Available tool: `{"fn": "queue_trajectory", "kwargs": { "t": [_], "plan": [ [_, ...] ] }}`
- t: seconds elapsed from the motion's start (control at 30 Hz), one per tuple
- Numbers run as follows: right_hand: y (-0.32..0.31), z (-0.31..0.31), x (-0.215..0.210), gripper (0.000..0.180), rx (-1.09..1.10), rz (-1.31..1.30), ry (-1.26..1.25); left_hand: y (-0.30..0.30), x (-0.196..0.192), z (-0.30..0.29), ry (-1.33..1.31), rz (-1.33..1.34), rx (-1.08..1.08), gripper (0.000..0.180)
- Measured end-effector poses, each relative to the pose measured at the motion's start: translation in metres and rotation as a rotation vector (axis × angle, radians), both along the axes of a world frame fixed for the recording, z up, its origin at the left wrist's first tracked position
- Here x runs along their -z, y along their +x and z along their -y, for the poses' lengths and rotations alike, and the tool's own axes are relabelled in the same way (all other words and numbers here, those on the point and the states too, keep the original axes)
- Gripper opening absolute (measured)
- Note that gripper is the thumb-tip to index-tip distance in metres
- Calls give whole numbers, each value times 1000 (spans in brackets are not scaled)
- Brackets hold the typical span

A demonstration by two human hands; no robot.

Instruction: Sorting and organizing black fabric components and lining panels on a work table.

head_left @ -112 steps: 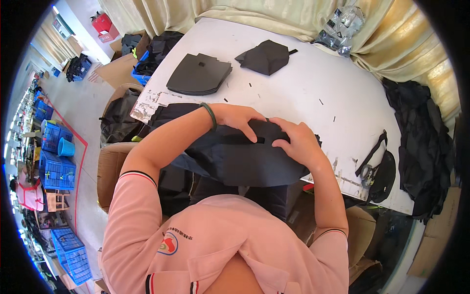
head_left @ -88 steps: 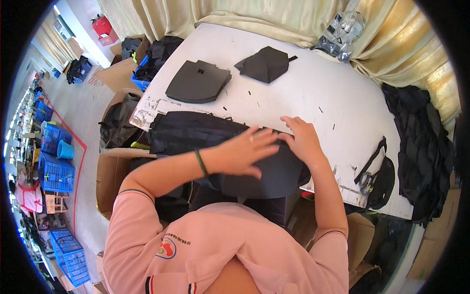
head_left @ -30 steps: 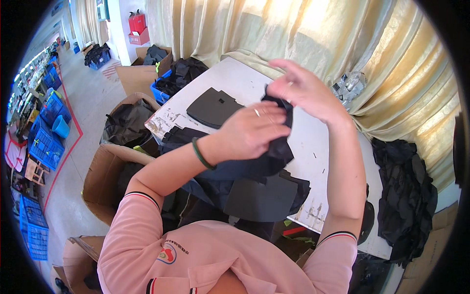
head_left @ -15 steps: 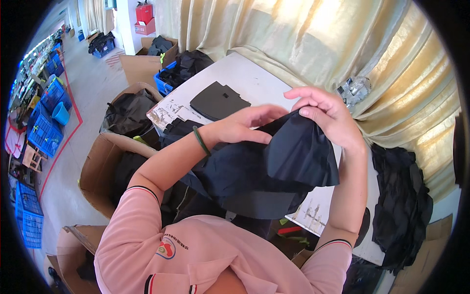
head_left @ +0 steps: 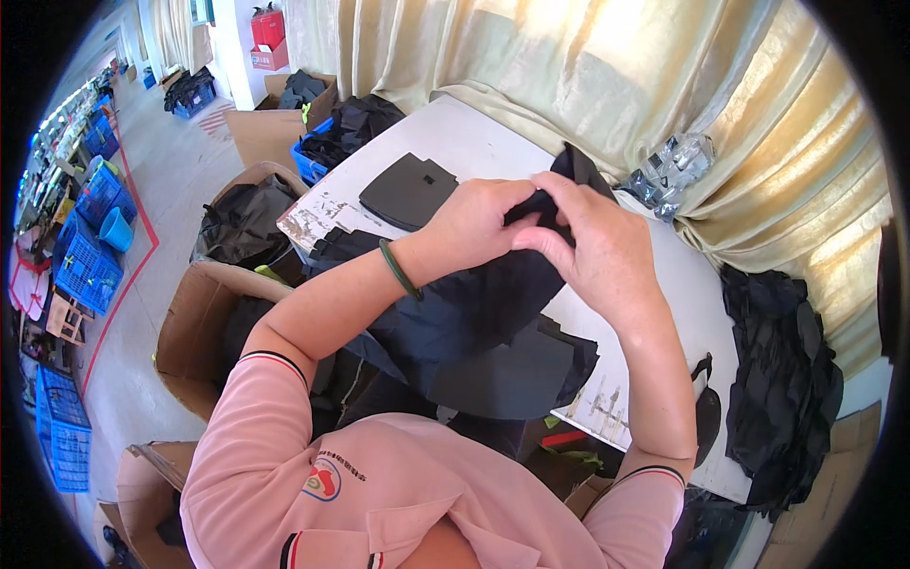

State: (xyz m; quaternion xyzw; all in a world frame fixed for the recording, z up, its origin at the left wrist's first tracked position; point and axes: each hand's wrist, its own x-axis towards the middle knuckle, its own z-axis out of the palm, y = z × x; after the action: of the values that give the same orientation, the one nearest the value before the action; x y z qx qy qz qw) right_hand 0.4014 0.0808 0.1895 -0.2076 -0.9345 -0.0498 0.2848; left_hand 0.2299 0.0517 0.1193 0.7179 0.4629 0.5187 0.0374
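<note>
Both hands are close together over the white table (head_left: 455, 137), gripping a piece of thin black fabric (head_left: 455, 318). My left hand (head_left: 482, 223), with a green bangle at its wrist, has its fingers curled into the fabric's upper edge. My right hand (head_left: 597, 237) is closed around a bunched part, thumb facing the left hand; a dark tip of cloth sticks up behind its fingers. The fabric drapes down toward my body, over dark flat panels (head_left: 512, 379) at the near table edge. Farther back lies a dark grey panel stack (head_left: 408, 192) with a small slot.
Cardboard boxes (head_left: 180, 327) of black material stand at left, with a blue crate (head_left: 311, 163) behind. Black cloth pieces (head_left: 782, 379) hang over the table's right side. Dark scissors-like handles (head_left: 706, 408) lie near my right forearm. A clear plastic bundle (head_left: 673, 171) rests by the curtain.
My right hand has moved left and down toward my left hand, bunching the fabric that was spread beneath it. The panels at the near edge are now more uncovered.
</note>
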Motion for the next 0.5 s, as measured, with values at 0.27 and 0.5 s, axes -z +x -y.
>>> {"fn": "queue_trajectory", "kwargs": {
  "t": [0.27, 0.5],
  "plan": [
    [20, -23, 9, 25, -65, -355, -166, -22, -1, 6, 81, -54, -32, 14],
    [5, -10, 19, 51, -50, -407, -502, -19, -2, 16, 62, -52, -62, 15]
  ]
}}
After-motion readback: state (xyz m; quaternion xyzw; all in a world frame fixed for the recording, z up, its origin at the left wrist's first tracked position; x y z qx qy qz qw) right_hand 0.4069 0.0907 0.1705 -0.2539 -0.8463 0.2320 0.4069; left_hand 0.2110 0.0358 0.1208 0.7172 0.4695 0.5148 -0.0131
